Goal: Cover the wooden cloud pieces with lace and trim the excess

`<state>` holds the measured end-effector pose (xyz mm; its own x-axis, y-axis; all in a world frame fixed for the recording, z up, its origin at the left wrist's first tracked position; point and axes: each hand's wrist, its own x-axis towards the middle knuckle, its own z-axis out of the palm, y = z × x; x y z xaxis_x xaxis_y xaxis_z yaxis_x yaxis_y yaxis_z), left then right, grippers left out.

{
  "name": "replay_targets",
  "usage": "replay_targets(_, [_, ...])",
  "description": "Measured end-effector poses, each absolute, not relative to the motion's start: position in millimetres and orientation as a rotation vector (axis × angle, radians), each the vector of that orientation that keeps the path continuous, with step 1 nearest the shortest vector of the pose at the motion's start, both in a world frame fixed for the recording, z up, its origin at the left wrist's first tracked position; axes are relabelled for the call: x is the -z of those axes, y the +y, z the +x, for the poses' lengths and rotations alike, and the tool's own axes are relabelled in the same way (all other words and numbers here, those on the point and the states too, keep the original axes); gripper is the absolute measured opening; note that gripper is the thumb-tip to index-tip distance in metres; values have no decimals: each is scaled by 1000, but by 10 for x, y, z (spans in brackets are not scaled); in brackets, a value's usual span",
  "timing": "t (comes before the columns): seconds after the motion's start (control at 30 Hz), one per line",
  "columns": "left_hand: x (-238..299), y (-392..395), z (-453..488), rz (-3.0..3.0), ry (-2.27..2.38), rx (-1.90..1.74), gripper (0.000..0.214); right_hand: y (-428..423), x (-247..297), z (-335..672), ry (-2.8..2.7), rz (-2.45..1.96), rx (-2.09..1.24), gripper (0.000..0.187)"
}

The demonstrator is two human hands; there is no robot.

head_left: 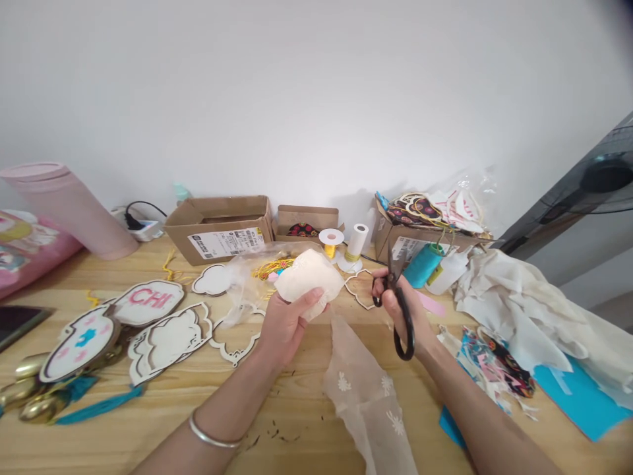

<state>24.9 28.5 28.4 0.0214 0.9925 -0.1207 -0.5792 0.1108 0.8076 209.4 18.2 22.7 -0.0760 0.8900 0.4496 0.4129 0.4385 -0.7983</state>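
My left hand (287,320) is closed around a cream cloud-shaped piece covered with lace cloth (309,277), held up above the wooden table (297,409). My right hand (400,307) grips black scissors (403,316), blades pointing up and away, a little to the right of the piece. A strip of sheer embroidered lace (368,396) lies on the table between my forearms. A silver bangle (212,435) sits on my left wrist.
Wooden cloud-shaped cutouts (168,333), one lettered "CHI" (148,300), lie at left with teal tassels (93,406). Cardboard boxes (220,227) and thread spools (331,241) line the wall. A pink roll (69,204) stands far left. Cream cloth (524,297) and fabric scraps (494,366) are piled at right.
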Motion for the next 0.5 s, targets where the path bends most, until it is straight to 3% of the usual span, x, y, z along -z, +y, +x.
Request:
replay_targets(0.17, [-256, 298, 265, 660, 789, -1385, 36, 158, -268, 2050, -2004, -1394, -354, 47])
replay_targets(0.5, [-224, 281, 310, 658, 766, -1328, 35, 119, -224, 1993, -2003, -1406, -185, 44])
